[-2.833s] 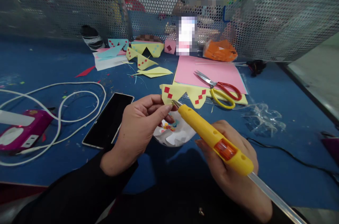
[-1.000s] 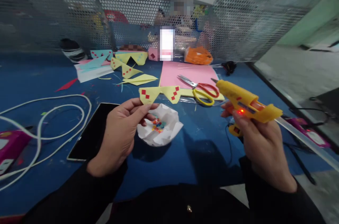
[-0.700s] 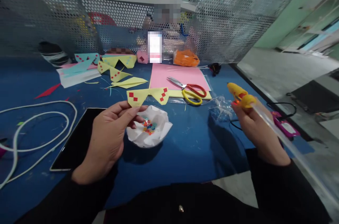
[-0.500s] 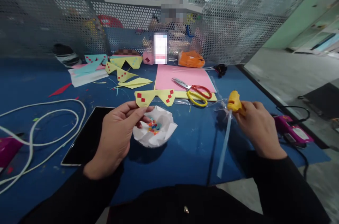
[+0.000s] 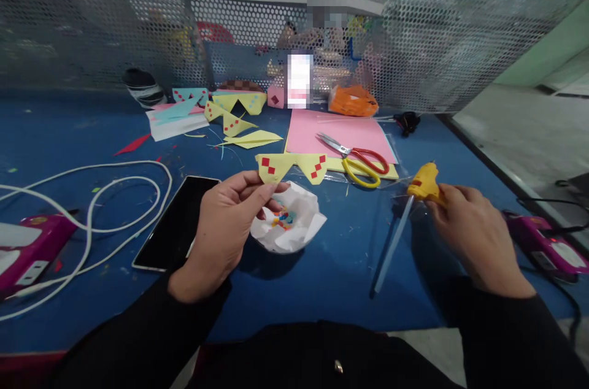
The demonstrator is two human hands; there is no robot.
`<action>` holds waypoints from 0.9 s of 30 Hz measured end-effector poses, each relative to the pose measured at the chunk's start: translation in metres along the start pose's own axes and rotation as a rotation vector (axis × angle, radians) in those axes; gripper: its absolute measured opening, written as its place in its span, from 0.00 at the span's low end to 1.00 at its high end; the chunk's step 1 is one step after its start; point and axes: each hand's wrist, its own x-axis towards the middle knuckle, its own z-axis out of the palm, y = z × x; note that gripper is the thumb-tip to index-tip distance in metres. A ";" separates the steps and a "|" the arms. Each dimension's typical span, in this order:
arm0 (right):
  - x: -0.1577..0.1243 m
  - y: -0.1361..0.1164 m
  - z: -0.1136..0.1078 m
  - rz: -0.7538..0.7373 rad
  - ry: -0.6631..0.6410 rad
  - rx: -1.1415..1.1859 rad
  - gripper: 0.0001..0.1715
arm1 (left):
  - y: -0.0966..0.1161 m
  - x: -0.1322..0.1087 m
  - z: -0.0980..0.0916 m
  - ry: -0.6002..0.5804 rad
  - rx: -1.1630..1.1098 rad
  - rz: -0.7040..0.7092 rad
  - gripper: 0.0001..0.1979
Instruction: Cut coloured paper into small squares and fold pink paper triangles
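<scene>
"What could spoil things from here?"

"The yellow plastic glue gun (image 5: 426,182), I'd say. The right hand (image 5: 469,232) is closed around it, some fingers hidden from me, and a long translucent glue stick (image 5: 393,245) slants out of its back end toward the person. If that stick catches the table edge or a sleeve, the gun could twist or tip over. I can't tell how hot its nozzle is."

"And the other side?"

"The left hand (image 5: 230,220) pinches the yellow, spectacle-shaped paper piece (image 5: 281,160) by its lower left edge, between thumb and fingers. It's a one-cornered hold, so squeezing hard could crease it, and a loose pinch could drop it into the white crumpled-paper bowl (image 5: 308,220) just below, among the small multicoloured bits (image 5: 283,219)."

"How does the piece look?"

"Fairly flat and facing us, held up over the bowl's far rim. It has two rounded lobes joined by a narrow bridge, with a pointed notch between. Red diamonds sit on it: two on the left lobe, three in a slanting row on the right. Whether there's glue by the thumb, I can't tell."
</scene>
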 end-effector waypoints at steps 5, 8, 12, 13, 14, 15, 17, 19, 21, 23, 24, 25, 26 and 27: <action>0.002 -0.024 -0.019 -0.001 0.147 0.000 0.11 | 0.001 -0.003 0.000 -0.020 0.000 -0.003 0.06; 0.001 -0.074 -0.038 -0.059 0.268 0.197 0.12 | 0.003 -0.006 0.001 -0.040 -0.001 -0.004 0.06; 0.006 -0.151 -0.056 -0.323 0.164 0.424 0.11 | 0.004 -0.010 0.000 -0.080 -0.039 -0.003 0.08; 0.010 -0.166 -0.058 -0.396 0.165 0.433 0.09 | 0.004 -0.010 0.000 -0.091 -0.055 0.000 0.08; 0.013 -0.177 -0.057 -0.469 0.170 0.417 0.08 | 0.004 -0.011 -0.001 -0.100 -0.071 0.004 0.08; 0.017 -0.186 -0.056 -0.517 0.190 0.379 0.07 | 0.004 -0.011 -0.002 -0.108 -0.084 0.008 0.07; 0.024 -0.197 -0.050 -0.563 0.222 0.286 0.07 | 0.004 -0.012 -0.003 -0.123 -0.097 0.005 0.07; 0.028 -0.203 -0.043 -0.586 0.238 0.201 0.08 | 0.004 -0.013 -0.003 -0.131 -0.111 -0.004 0.07; 0.030 -0.205 -0.035 -0.615 0.242 0.130 0.10 | 0.005 -0.013 -0.003 -0.138 -0.133 -0.017 0.08; 0.029 -0.206 -0.028 -0.645 0.254 0.096 0.13 | 0.006 -0.013 -0.003 -0.143 -0.160 -0.026 0.08; 0.028 -0.206 -0.027 -0.658 0.264 0.094 0.14 | 0.006 -0.013 -0.003 -0.147 -0.171 -0.027 0.08; 0.026 -0.205 -0.027 -0.670 0.273 0.108 0.15 | 0.006 -0.013 -0.003 -0.150 -0.180 -0.026 0.09; 0.024 -0.204 -0.028 -0.681 0.276 0.141 0.14 | 0.006 -0.013 -0.003 -0.151 -0.189 -0.021 0.09; 0.022 -0.202 -0.031 -0.689 0.268 0.192 0.12 | 0.005 -0.012 -0.004 -0.147 -0.196 -0.016 0.09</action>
